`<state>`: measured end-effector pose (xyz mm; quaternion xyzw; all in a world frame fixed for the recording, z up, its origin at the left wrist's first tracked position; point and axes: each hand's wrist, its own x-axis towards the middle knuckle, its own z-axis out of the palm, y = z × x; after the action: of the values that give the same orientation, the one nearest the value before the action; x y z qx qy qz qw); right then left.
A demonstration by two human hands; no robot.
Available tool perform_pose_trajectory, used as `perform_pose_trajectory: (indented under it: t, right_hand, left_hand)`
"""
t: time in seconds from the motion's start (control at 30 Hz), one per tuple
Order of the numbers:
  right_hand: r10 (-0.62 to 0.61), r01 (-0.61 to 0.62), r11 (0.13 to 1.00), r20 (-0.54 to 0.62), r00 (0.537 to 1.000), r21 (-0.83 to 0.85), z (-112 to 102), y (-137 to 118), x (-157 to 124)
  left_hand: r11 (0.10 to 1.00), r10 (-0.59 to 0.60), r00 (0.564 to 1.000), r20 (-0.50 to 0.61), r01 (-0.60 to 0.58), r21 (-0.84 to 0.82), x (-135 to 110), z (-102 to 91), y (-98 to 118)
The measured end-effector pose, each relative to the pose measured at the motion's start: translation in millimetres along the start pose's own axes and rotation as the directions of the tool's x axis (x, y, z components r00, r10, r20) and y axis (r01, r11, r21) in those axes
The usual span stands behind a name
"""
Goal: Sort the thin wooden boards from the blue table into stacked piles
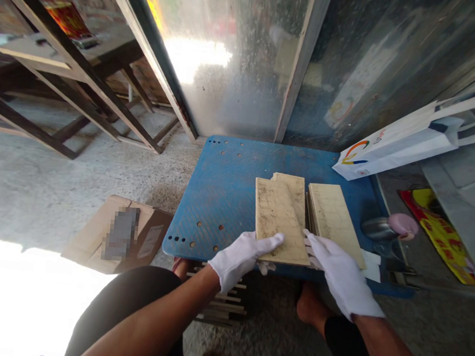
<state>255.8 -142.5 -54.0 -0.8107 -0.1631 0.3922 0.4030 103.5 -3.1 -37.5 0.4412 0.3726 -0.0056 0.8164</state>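
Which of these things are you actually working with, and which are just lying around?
In use: left hand, right hand, pale flat wooden board, stack of pale wooden boards, blue perforated table.
Lying about: white paper bag, flattened brown cardboard box, steel bowl, yellow printed packet.

Daylight; blown-out glare bottom left and on glass panel [214, 61]; wide-angle bending at edges.

We see a blue table [220, 187] with holes in it, standing on a rough concrete floor [35, 184]. A white paper bag [405, 139] lies at its far right corner. On the floor to the left lies a cardboard box [105, 233], with dark wooden frames [64, 76] behind it. A dusty pane [230, 62] rises behind the table. At right we find a pink-topped metal cup [387, 227] and a yellow-and-red packet [442, 232]. Thin slats [223, 303] lie below the near edge.
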Motion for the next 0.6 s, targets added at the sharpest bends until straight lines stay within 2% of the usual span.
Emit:
perform_pose_trajectory:
  t: [0.13,0.27,0.4,0.5,0.6]
  right_hand:
    - [0.083,-0.085,0.988,0.019,0.996,0.131,2,-2,3]
    - [0.149,-0.154,0.946,0.042,0.988,0.285,7,-12,7]
    - [0.158,-0.183,0.893,0.093,0.983,0.412,2,-23,14]
    - [0.154,-0.192,0.844,0.118,0.981,0.501,-2,-34,20]
    - [0.105,-0.195,0.809,0.190,0.976,0.554,-7,-45,28]
  left_hand:
    - [1.000,0.018,1.000,0.022,-0.018,-0.013,-11,-7.3,5]
    - [0.995,0.022,0.999,-0.023,-0.020,0.095,-17,-8.9,5]
    - [0.964,0.021,0.999,-0.032,-0.011,0.267,-21,-4.2,5]
    - [0.950,0.025,1.000,0.019,-0.030,0.310,-25,0.0,4]
    - [0.925,0.012,0.997,0.077,-0.040,0.379,-28,3.0,-1]
